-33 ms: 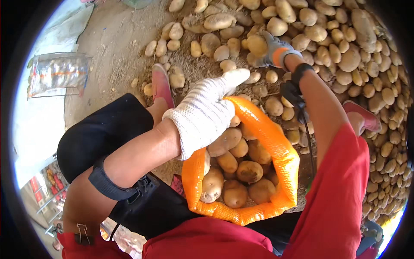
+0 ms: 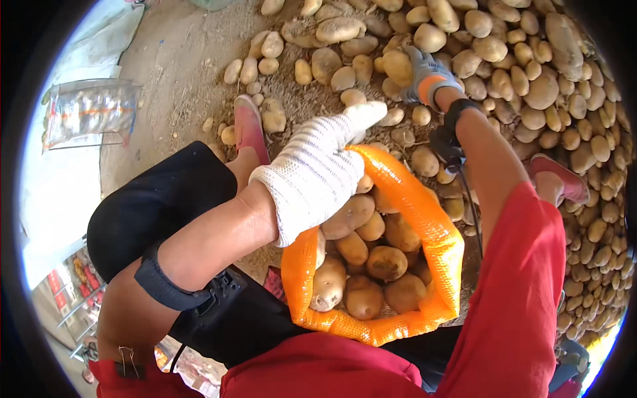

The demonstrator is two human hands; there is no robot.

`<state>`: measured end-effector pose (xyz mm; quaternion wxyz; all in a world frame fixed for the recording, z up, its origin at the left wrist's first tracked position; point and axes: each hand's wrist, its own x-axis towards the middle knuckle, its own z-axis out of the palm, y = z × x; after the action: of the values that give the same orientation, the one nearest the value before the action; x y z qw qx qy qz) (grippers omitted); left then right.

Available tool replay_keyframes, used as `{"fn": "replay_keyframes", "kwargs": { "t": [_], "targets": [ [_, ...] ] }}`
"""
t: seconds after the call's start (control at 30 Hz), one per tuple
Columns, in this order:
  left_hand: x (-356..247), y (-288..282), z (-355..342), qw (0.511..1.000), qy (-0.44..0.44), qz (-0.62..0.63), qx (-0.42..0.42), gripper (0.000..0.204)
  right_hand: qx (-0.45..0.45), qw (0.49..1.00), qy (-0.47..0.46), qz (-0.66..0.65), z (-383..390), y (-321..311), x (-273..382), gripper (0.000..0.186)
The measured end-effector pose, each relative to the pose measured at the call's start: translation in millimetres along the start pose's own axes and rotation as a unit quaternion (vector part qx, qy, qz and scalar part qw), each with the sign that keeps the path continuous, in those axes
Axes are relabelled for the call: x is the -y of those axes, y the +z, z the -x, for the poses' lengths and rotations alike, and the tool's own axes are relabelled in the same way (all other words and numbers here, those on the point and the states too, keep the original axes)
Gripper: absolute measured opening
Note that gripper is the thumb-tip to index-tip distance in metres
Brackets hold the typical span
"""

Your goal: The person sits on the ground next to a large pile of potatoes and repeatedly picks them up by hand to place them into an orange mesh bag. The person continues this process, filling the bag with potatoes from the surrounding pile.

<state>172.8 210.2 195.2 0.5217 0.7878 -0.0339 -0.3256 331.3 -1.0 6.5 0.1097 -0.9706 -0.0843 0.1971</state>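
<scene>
My right hand [image 2: 429,78], in its grey-and-orange glove, has its grip closed around a potato [image 2: 398,68], which sits between fingers and thumb at the near edge of the heap [image 2: 541,89], beyond the sack's mouth. My white-gloved left hand [image 2: 312,171] lies over the upper left edge of the orange mesh sack [image 2: 439,249]; the rim runs in beneath it, but I cannot tell whether those fingers pinch the mesh.

To handle this well, I should take the potato by its sides, lift it clear of its neighbours, and lower it rather than drop it on the potatoes [image 2: 387,263] inside, which could bruise. A steady pull on the rim would hold the mouth wide; a slack edge might fold inward.

The bare earth floor [image 2: 179,66] is dusty and strewn with crumbs of soil. The heap spreads along its right edge; a pale sheet [image 2: 73,182] covers its left edge, with a clear wire-framed holder [image 2: 91,114] above it. My pink shoes [image 2: 248,129] stand either side of the sack.
</scene>
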Motion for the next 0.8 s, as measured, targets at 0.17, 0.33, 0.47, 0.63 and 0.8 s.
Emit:
{"fn": "replay_keyframes", "kwargs": {
  "t": [0.17, 0.33, 0.47, 0.63, 0.8],
  "targets": [
    [18, -1, -7, 0.999, -0.03, 0.017, -0.019, 0.059, 0.021, 0.997, 0.025, -0.064, 42, 10, -2, 0.096],
    [2, 11, -16, 1.0, -0.013, 0.025, -0.008, 0.058, 0.031, 0.756, 0.119, -0.643, 109, 47, -88, 0.071],
    [21, 0, -4, 0.998, -0.018, 0.063, -0.023, 0.06, 0.13, 0.57, 0.047, -0.81, 198, -39, -48, 0.066],
    [7, 8, 1, 0.994, -0.1, -0.01, -0.033, 0.059, 0.059, 0.548, 0.035, -0.834, 287, -75, -22, 0.072],
    [17, 14, -2, 0.984, -0.142, 0.098, 0.052, 0.044, 0.136, 0.341, 0.051, -0.929, 335, -72, 2, 0.066]
  ]
}}
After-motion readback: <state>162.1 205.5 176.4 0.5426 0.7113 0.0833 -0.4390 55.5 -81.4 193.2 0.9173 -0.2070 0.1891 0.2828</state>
